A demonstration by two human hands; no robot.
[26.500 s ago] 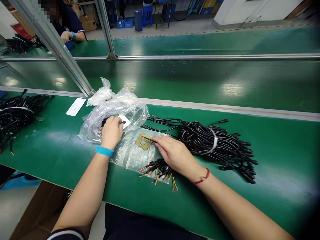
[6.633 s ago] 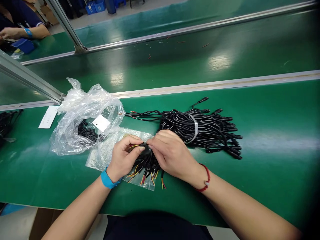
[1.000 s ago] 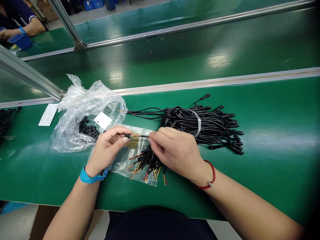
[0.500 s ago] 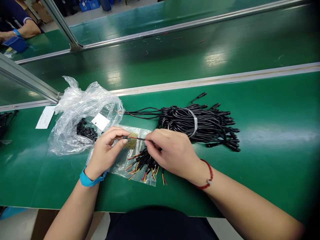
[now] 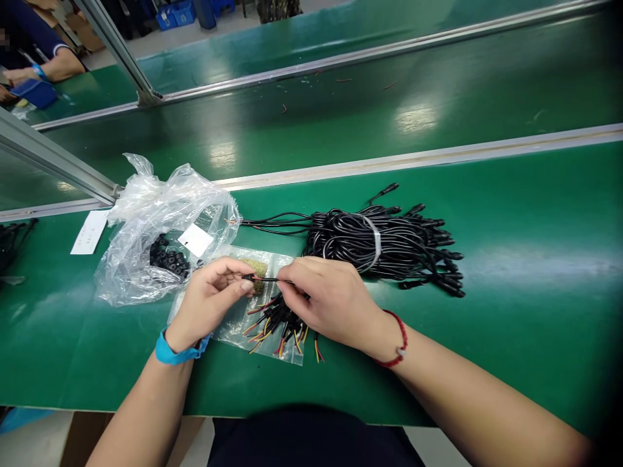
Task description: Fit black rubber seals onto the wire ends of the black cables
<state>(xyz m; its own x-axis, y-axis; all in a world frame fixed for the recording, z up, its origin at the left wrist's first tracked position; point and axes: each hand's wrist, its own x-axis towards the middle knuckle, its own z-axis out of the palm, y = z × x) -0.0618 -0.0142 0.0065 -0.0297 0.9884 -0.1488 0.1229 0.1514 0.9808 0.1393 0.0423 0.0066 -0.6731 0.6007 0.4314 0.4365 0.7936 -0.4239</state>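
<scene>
My left hand (image 5: 210, 297) pinches a small black ring (image 5: 249, 277) at the tip of a thin wire (image 5: 267, 279). My right hand (image 5: 331, 299) pinches that same wire just to the right of the ring. Both hands hover over a flat clear bag (image 5: 243, 319) with a tan pad (image 5: 257, 268) on it. Under my right hand lie the stripped red and yellow ends (image 5: 272, 327) of a bundle of black cables (image 5: 389, 243), tied with a white band.
A crumpled clear bag (image 5: 160, 227) with several small black rings (image 5: 168, 257) and a white label lies to the left. A white paper slip (image 5: 90, 231) sits further left. Metal rails cross the green bench. A co-worker's arm (image 5: 46, 65) rests at the far left.
My hands have drawn closer together, shortening the stretch of wire between them, and have dropped slightly toward me. The bundle and the bags have stayed put.
</scene>
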